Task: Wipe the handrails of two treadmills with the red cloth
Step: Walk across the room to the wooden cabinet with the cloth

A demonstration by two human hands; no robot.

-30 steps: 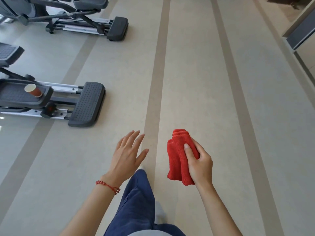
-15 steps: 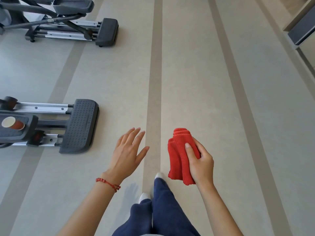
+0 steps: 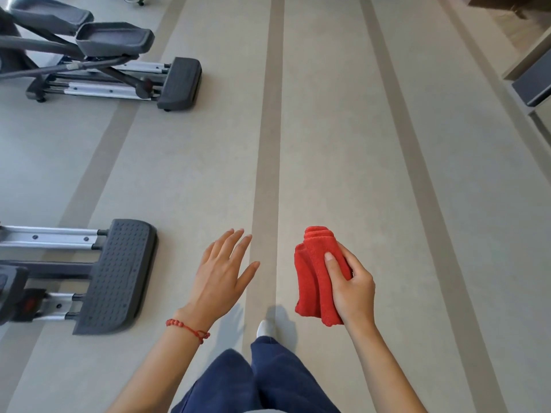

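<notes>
A folded red cloth (image 3: pixel 313 278) hangs from my right hand (image 3: pixel 351 289), which grips it with the thumb across the front, above the beige floor. My left hand (image 3: pixel 222 275) is held out flat beside it, fingers spread, holding nothing; a red bead bracelet circles its wrist. No treadmill handrail shows in this view. Two grey exercise machines lie to the left: the rear base of the near one (image 3: pixel 114 275) beside my left hand, and a farther one (image 3: pixel 119 76) with foot pedals at the upper left.
The floor (image 3: pixel 343 144) has darker stripes running away from me. My blue trouser legs and one white shoe (image 3: pixel 265 327) show at the bottom. A dark cabinet or ledge (image 3: pixel 533 84) stands at the right edge.
The view has advanced along the floor: both machines have slid toward me and down the frame, and the paper cup on the near one has left view. My hands hold the same pose.
</notes>
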